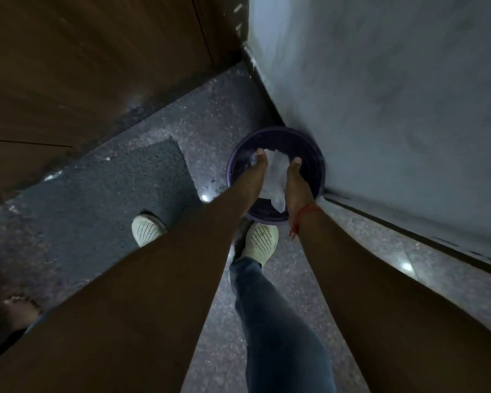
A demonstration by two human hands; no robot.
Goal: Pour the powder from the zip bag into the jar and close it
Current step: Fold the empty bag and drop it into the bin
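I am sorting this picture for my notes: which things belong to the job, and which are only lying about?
Job: clear plastic bag, held between left hand and right hand over the purple bin.

Lying about: grey mat, white shoes, red wrist thread.

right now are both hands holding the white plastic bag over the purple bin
Yes, the left hand and right hand hold the crumpled white plastic bag between them above the purple bin.

My arms are bare to the edge of view, no sleeves. A red thread bracelet (305,214) circles my right wrist. I wear blue jeans (275,330) and pale perforated shoes (260,242).
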